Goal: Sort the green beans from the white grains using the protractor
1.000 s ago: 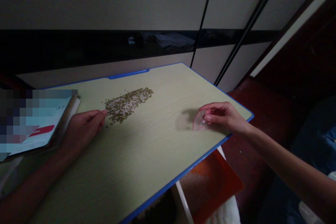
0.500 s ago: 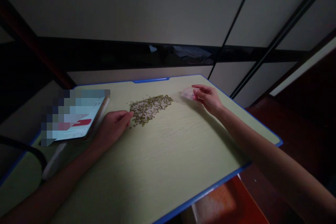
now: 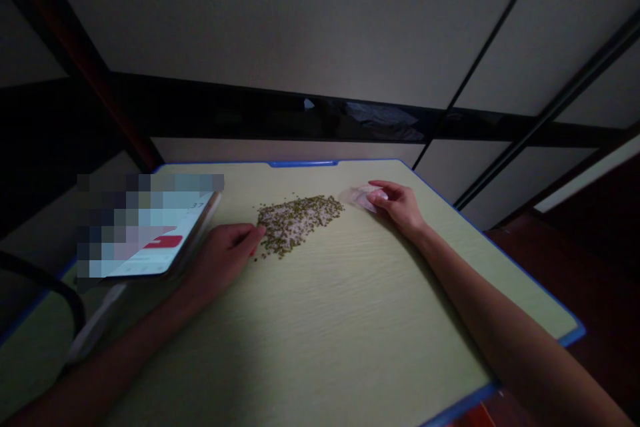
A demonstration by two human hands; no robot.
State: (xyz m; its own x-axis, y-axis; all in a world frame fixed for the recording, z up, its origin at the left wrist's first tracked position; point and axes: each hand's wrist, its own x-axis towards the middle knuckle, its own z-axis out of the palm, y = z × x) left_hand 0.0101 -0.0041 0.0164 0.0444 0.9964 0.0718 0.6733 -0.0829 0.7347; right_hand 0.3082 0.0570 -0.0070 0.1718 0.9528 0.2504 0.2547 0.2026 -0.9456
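Note:
A flat pile of green beans mixed with pale grains (image 3: 295, 221) lies on the pale table. At the pile's left edge is my left hand (image 3: 233, 247), its thumb and fingers pressed together; whatever may be between them is hidden. Beyond the pile's right end, my right hand (image 3: 397, 205) pinches a thin, clear plastic protractor (image 3: 361, 196) with pinkish markings. It is held low over the tabletop, close to the pile, and my fingers cover part of it.
A tablet (image 3: 170, 247) with a lit screen, partly pixelated, leans at the left, with a dark cable (image 3: 60, 283) beside it. The table (image 3: 320, 320) has a blue rim, and a cabinet (image 3: 300, 27) rises behind it. Something orange (image 3: 473, 417) shows below the front edge.
My right hand has carried the protractor from the table's right side leftward and away from me, to the pile's right end. My left hand stays by the pile. The view has turned left.

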